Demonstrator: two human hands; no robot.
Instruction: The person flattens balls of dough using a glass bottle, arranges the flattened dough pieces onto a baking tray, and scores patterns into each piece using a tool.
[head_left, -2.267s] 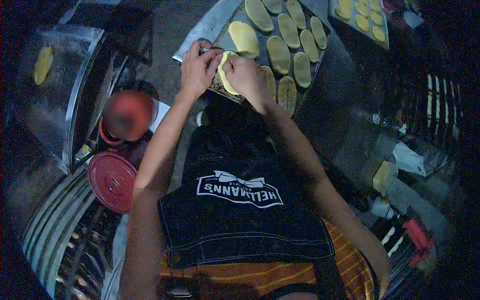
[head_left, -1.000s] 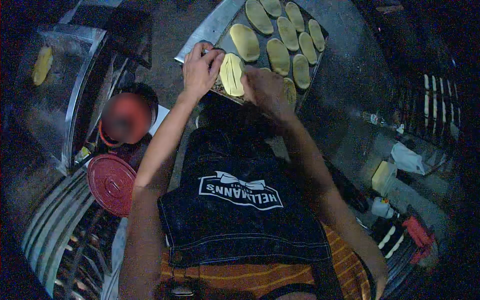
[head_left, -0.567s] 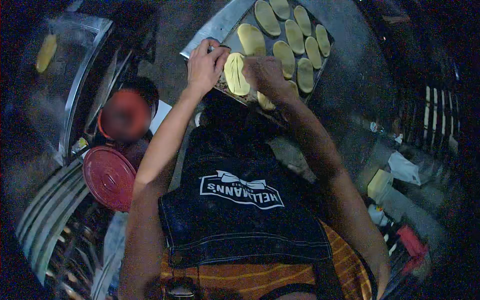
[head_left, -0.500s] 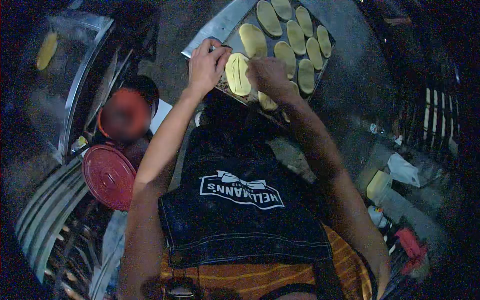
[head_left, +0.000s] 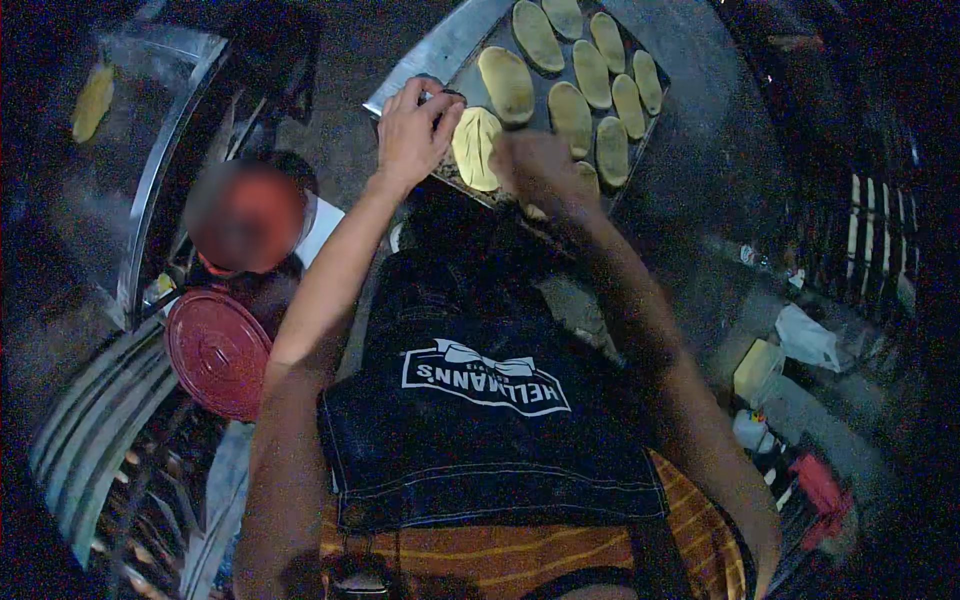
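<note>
Oval pale dough pieces (head_left: 508, 88) lie in rows on a metal baking tray (head_left: 470, 75). The one nearest my left hand, a yellower dough piece (head_left: 474, 150), has several lengthwise slashes across its top. My left hand (head_left: 408, 135) is at the tray's left corner, fingers bent around a small dark thing I cannot make out. Closed and somewhat blurred, my right hand (head_left: 545, 165) is just right of the slashed piece, over the tray's near side. Whatever its fingers hold is hidden. It partly covers the dough pieces beneath it.
On the left are a maroon round lid (head_left: 220, 350), a blurred red round shape (head_left: 250, 220) and a metal-edged surface (head_left: 150, 190) bearing a yellow oblong piece (head_left: 93, 103). To the right lie a pale yellow block (head_left: 758, 370), a white bag (head_left: 808, 338) and a red cloth-like thing (head_left: 820, 490).
My right hand has shifted slightly toward me, covering more of the near dough piece. My left hand stays at the tray's corner.
</note>
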